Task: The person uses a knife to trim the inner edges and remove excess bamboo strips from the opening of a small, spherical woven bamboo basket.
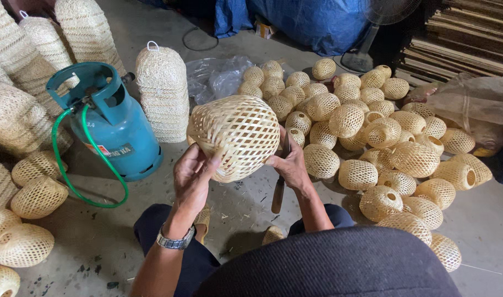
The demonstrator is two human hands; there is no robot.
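Above the concrete floor (251,214), a woven basket (236,135) is held between both hands: the left hand (192,179) is closed on its lower rim, and the right hand (289,164) is pressed against its side while gripping a knife (279,192), beside a blue gas cylinder (115,129) and a heap of baskets (383,148)

A rounded, pale open-weave bamboo basket (235,136) is held tilted above the concrete floor, lattice facing up.

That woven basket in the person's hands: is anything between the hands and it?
Nothing visible does. The left hand grips the woven basket directly on its lower left side, and the right hand presses against its right side while also holding a wooden-handled tool that hangs below, beside the basket.
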